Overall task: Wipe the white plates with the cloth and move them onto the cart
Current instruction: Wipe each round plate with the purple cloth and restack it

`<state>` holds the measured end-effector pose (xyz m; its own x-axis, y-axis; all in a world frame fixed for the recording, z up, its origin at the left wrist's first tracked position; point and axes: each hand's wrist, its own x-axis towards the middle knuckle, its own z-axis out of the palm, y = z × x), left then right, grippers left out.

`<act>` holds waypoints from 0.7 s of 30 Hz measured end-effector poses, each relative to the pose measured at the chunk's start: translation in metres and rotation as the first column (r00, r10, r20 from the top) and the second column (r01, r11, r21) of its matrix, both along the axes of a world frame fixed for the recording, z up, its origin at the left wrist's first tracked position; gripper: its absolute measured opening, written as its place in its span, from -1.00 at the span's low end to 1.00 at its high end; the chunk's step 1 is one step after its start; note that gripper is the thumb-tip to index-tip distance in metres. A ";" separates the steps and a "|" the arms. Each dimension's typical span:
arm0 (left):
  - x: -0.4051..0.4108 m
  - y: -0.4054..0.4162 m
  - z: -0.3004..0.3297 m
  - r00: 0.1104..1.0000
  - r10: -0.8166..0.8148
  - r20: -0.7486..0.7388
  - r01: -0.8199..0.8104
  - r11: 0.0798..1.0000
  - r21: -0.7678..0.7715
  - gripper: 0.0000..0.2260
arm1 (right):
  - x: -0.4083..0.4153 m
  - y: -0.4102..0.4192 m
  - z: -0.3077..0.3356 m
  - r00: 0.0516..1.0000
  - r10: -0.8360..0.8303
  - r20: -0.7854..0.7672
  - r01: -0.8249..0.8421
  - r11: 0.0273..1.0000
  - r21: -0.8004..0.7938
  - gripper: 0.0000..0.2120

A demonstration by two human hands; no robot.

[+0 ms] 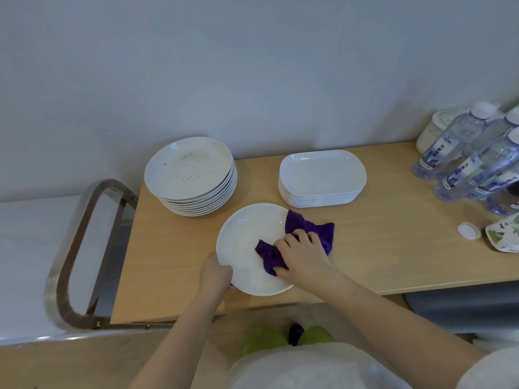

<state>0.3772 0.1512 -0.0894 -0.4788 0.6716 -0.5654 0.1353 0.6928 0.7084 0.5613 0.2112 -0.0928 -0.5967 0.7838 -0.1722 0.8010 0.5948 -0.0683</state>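
Head view first, biggest things down. At the far left I see the cart [36, 248] with its metal handle [84, 248], beside the wooden table [379, 248]. On the table's far side stands a stack of round plates [191, 175], the top one speckled with crumbs, and to its right a stack of oblong white dishes [323, 178]. Near the front edge lies the single white plate [247, 242] being worked on.

I judge that plate stiff, smooth and breakable, likely slippery on its glaze and moderately heavy; the rim is the sensible hold, thumb over and fingers under, and it overhangs the near edge a little, which helps. The purple cloth [309, 228] is soft and limp, trailing off the plate's right side onto the table.

My left hand [216, 273] grips the plate's near-left rim, thumb on top, fingers tucked beneath. My right hand [300, 254] presses the cloth against the plate's right half, fingers curled into the bunched fabric.
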 end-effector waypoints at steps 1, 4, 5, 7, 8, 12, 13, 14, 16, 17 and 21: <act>0.000 0.000 -0.002 1.000 0.005 0.003 -0.005 1.000 -0.005 -0.77 | 0.002 -0.006 0.001 1.000 0.014 -0.007 -0.014 1.000 -0.008 -0.49; -0.001 0.001 -0.006 1.000 0.031 -0.004 -0.031 0.999 -0.031 -0.81 | 0.005 -0.022 0.002 1.000 0.010 -0.013 -0.011 1.000 -0.015 -0.40; -0.001 0.001 -0.007 0.999 0.032 -0.004 -0.032 0.999 -0.034 -0.77 | 0.005 -0.025 0.002 1.000 0.003 -0.006 -0.003 1.000 -0.013 -0.42; -0.002 0.001 -0.008 1.000 0.026 0.004 -0.026 0.999 -0.026 -0.73 | 0.003 -0.028 0.001 1.000 -0.026 0.007 0.027 0.999 -0.020 -0.47; -0.002 0.001 -0.008 1.000 0.022 0.007 -0.022 0.999 -0.024 -0.72 | 0.002 -0.027 0.002 0.999 -0.051 0.012 0.051 0.998 -0.027 -0.49; -0.003 0.003 -0.009 1.000 0.010 0.001 -0.010 1.000 -0.016 -0.72 | 0.002 -0.015 0.007 0.980 -0.191 0.055 0.192 0.981 -0.003 -0.53; -0.004 0.003 -0.010 1.000 0.011 0.005 -0.011 1.000 -0.013 -0.72 | 0.005 -0.011 0.007 0.974 -0.219 0.059 0.218 0.976 0.023 -0.54; -0.004 0.003 -0.011 1.000 0.013 0.010 -0.012 1.000 -0.010 -0.71 | 0.007 -0.007 0.007 0.969 -0.241 0.061 0.238 0.970 0.052 -0.57; -0.004 0.003 -0.011 1.000 0.015 0.025 -0.015 1.000 0.002 -0.71 | 0.010 0.001 0.007 0.958 -0.278 0.063 0.272 0.957 0.099 -0.62; -0.004 0.003 -0.011 1.000 0.012 0.029 -0.012 1.000 0.008 -0.71 | 0.012 0.005 0.008 0.953 -0.295 0.060 0.288 0.952 0.108 -0.63; -0.003 0.002 -0.009 1.000 0.011 0.027 -0.012 1.000 0.024 -0.71 | 0.017 0.020 0.015 0.927 -0.376 -0.007 0.375 0.923 0.081 -0.64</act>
